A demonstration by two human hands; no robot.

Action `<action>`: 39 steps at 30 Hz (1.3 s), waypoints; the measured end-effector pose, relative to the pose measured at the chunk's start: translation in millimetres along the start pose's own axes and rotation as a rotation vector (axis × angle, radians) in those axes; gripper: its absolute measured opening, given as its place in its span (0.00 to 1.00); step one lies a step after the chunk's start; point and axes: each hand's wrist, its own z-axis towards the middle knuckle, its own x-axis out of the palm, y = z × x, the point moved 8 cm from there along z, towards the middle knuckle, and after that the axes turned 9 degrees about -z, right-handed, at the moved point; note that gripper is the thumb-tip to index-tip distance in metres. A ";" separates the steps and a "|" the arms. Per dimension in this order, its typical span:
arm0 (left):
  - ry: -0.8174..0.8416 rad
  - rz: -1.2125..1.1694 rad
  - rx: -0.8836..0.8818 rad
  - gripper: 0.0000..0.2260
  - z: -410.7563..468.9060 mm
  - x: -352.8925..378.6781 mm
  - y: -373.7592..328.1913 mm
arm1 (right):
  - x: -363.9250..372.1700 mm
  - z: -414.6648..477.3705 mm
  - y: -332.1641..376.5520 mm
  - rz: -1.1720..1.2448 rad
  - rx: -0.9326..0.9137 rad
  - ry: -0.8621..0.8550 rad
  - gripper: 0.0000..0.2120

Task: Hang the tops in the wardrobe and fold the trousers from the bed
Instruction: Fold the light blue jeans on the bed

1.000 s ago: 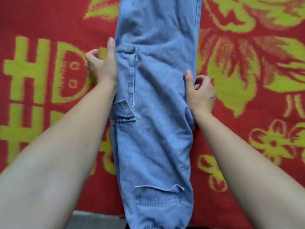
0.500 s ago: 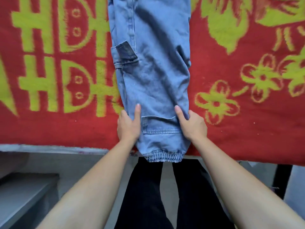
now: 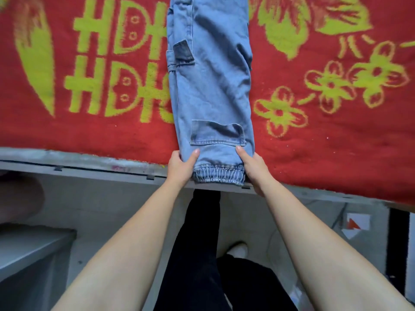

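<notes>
Light blue denim trousers (image 3: pixel 211 86) lie lengthwise on the bed, legs stacked one on the other, running away from me out of the top of the view. Their elastic cuffs (image 3: pixel 219 175) sit at the bed's near edge. My left hand (image 3: pixel 180 167) grips the left side of the cuff end, thumb on top of the cloth. My right hand (image 3: pixel 254 169) grips the right side the same way, thumb lying on the denim. No tops are in view.
A red blanket with yellow-green letters and flowers (image 3: pixel 89 131) covers the bed. The grey bed frame edge (image 3: pixel 89 162) runs across below it. Beneath are the floor, my black-trousered legs (image 3: pixel 202 254), a grey box (image 3: pixel 29 254) at left and papers (image 3: pixel 357 223) at right.
Both hands slid down the trouser legs from mid-length to the cuffs at the bed's edge. My view tilted down, bringing the bed frame and floor into sight.
</notes>
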 end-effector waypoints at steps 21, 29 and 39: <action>0.018 -0.402 -0.126 0.17 -165.6 -11.9 36.7 | -68.6 -143.4 -43.5 -0.031 -0.201 -0.085 0.16; 0.227 -0.482 0.059 0.15 -109.2 -19.3 -67.9 | -72.0 -105.2 61.2 0.031 -0.326 0.070 0.19; 0.023 0.126 0.214 0.21 70.7 5.6 -126.2 | -77.7 47.3 146.0 -0.790 -0.327 -0.328 0.34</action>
